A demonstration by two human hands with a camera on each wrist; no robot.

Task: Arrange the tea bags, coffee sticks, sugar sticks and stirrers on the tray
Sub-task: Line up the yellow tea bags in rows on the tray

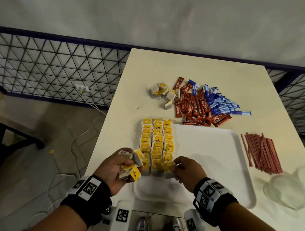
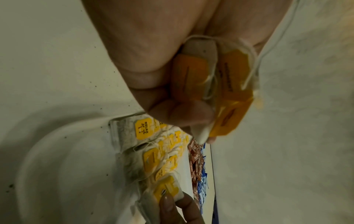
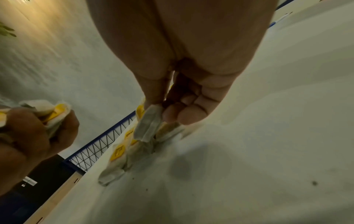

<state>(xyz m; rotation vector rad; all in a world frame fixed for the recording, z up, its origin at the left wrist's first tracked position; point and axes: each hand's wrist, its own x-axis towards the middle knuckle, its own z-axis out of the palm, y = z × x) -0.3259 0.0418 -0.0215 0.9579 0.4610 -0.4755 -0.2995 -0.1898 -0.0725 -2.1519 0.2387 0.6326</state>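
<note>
Three rows of yellow-tagged tea bags (image 1: pixel 156 145) fill the left end of the white tray (image 1: pixel 218 158). My left hand (image 1: pixel 123 168) grips a bunch of tea bags (image 1: pixel 131 166) just off the tray's near left corner; the same bunch (image 2: pixel 216 84) fills the left wrist view. My right hand (image 1: pixel 177 170) pinches a single tea bag (image 1: pixel 169 175) at the near end of the right row, and this bag (image 3: pixel 148 125) hangs from thumb and fingers above the tray. Loose tea bags (image 1: pixel 162 94), red coffee sticks (image 1: pixel 195 106), blue sugar sticks (image 1: pixel 221 103) and red stirrers (image 1: pixel 262 152) lie on the table.
The cream table (image 1: pixel 198 69) ends at its left edge close to my left hand. Clear glass bowls (image 1: pixel 287 189) sit at the right, near the tray's corner. A wire-mesh fence (image 1: pixel 51 66) and cables on the floor (image 1: pixel 84 127) lie to the left.
</note>
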